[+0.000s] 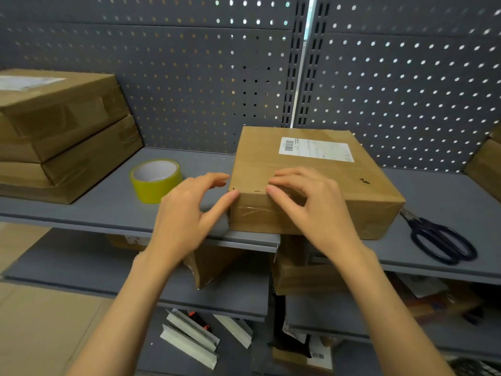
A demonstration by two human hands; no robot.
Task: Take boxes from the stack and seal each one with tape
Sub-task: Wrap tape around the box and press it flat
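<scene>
A brown cardboard box (333, 183) with a white shipping label lies flat on the grey shelf (113, 210), with clear tape over its near left corner. My right hand (306, 204) rests on that corner, its fingertips pressing the tape on the top edge. My left hand (189, 210) is beside the box's left side, thumb tip touching the corner, fingers loosely spread and holding nothing. A yellow tape roll (156, 180) stands on the shelf to the left of my left hand. Two stacked brown boxes (62, 131) sit at the far left.
Dark-handled scissors (439, 237) lie on the shelf right of the box. Another brown box (485, 166) shows at the right edge. Grey pegboard (189, 77) backs the shelf. Lower shelves hold more boxes (298, 272) and loose grey metal brackets (189, 337).
</scene>
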